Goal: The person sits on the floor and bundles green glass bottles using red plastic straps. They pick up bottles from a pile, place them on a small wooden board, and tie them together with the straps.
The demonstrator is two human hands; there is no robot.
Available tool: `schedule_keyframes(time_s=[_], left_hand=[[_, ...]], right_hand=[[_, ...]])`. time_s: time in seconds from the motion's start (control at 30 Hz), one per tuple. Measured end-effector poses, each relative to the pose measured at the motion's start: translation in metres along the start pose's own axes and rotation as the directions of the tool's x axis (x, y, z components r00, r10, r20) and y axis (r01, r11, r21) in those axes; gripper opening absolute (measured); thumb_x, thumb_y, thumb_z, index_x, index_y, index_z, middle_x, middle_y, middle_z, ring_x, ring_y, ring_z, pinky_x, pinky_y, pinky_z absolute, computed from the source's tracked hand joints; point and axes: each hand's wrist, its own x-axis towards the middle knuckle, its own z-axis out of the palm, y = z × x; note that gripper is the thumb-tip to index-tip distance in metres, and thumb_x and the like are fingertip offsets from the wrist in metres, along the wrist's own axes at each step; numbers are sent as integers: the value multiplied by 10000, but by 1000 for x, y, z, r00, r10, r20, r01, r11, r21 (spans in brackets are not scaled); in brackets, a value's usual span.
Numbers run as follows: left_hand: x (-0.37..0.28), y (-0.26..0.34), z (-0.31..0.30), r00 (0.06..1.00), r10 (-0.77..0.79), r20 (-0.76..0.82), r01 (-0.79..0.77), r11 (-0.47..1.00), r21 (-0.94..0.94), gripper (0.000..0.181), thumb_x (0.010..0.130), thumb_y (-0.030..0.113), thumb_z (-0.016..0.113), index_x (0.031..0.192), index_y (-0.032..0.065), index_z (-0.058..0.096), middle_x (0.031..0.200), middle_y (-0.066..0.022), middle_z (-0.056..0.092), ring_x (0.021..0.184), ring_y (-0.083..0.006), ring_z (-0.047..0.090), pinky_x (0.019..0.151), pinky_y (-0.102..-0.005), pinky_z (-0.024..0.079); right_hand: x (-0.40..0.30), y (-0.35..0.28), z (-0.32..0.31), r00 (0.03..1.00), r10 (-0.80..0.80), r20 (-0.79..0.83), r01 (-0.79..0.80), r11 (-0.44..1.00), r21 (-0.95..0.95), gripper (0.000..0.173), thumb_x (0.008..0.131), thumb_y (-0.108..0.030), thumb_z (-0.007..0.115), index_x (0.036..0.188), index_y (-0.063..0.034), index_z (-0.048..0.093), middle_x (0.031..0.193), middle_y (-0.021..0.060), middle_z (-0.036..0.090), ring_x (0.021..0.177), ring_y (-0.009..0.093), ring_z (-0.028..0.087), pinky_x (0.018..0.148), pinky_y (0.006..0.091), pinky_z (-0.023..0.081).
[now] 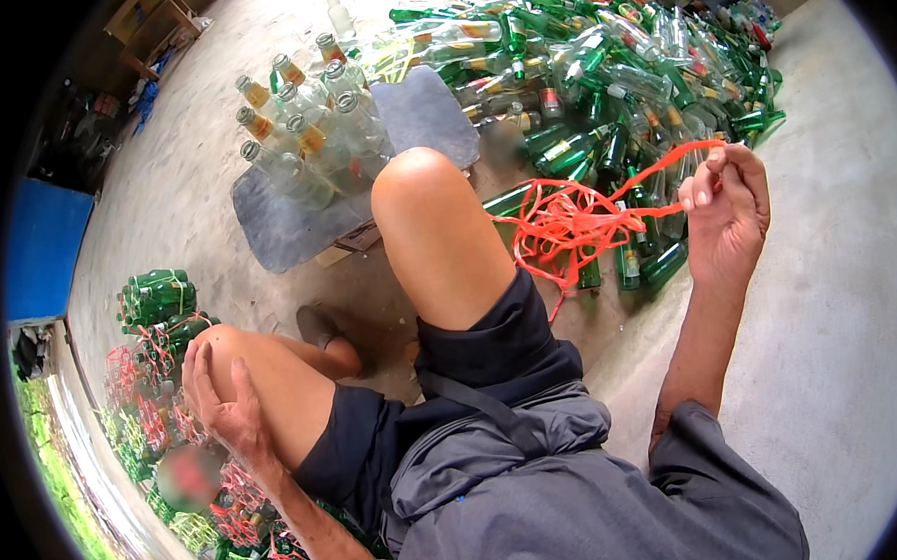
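Observation:
Raised at the right, my right hand [727, 211] pinches orange-red plastic twine between its fingers. Two strands run from it to a loose tangle of the twine [566, 226] beside my knee. My left hand [225, 406] rests with spread fingers on my other knee and holds nothing. In front of me stands a low grey slab [289, 231], and on it a close group of clear glass bottles [318, 135] stands upright, several with orange and yellow neck labels. Part of the slab is hidden behind my knee.
A large heap of green and clear glass bottles [597, 71] covers the floor ahead and right. Bundles of green bottles tied with twine [156, 296] stand at the left, with more tied bundles below. A blue panel [45, 249] and a wooden stand [154, 26] are farther left.

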Motion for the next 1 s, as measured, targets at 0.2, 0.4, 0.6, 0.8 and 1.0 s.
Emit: schedule_keyframes(time_s=[0.2, 0.4, 0.6, 0.8, 1.0], left_hand=[[2, 7, 0, 999, -15, 37, 16, 999, -35, 445, 921, 147, 740, 1346, 36, 671, 1439, -143, 644, 1362, -311, 575, 1178, -454, 395], [11, 42, -12, 994, 94, -56, -94, 996, -3, 418, 928, 116, 734, 1328, 11, 670, 1425, -148, 647, 1332, -335, 587, 1159, -452, 423], [12, 159, 4, 989, 79, 126, 38, 690, -723, 413, 844, -27, 745, 1254, -18, 689, 1360, -181, 648, 1304, -321, 610, 1136, -420, 459], [26, 248, 31, 931, 334, 144, 8, 377, -926, 528, 829, -17, 805, 1332, 53, 661, 1454, -167, 573, 1170, -294, 691, 892, -389, 629], [30, 275, 61, 914, 353, 199, 48, 393, -918, 553, 882, -82, 734, 1402, 65, 615, 1459, -163, 559, 1054, -202, 715, 783, -308, 645]], right_hand=[[8, -12, 15, 997, -74, 26, 75, 996, -47, 288, 1041, -14, 501, 1297, 5, 633, 1181, 104, 676, 885, 184, 642, 814, 389, 544], [9, -11, 56, 999, -31, -26, 30, 999, -43, 397, 1001, -6, 497, 1392, 31, 558, 1309, 169, 651, 1129, 314, 692, 1021, 533, 560], [7, -23, 93, 993, -103, 58, 103, 995, -5, 504, 971, 28, 451, 1474, 49, 468, 1420, 206, 573, 1233, 364, 653, 1080, 565, 535], [-1, -22, 124, 986, -94, 135, 79, 991, 112, 546, 966, 21, 453, 1510, 55, 424, 1457, 219, 540, 1268, 363, 632, 1115, 561, 509], [-8, -14, 140, 943, -115, 314, 26, 962, 273, 588, 948, 37, 462, 1529, 78, 380, 1492, 245, 503, 1284, 362, 625, 1143, 541, 507]])
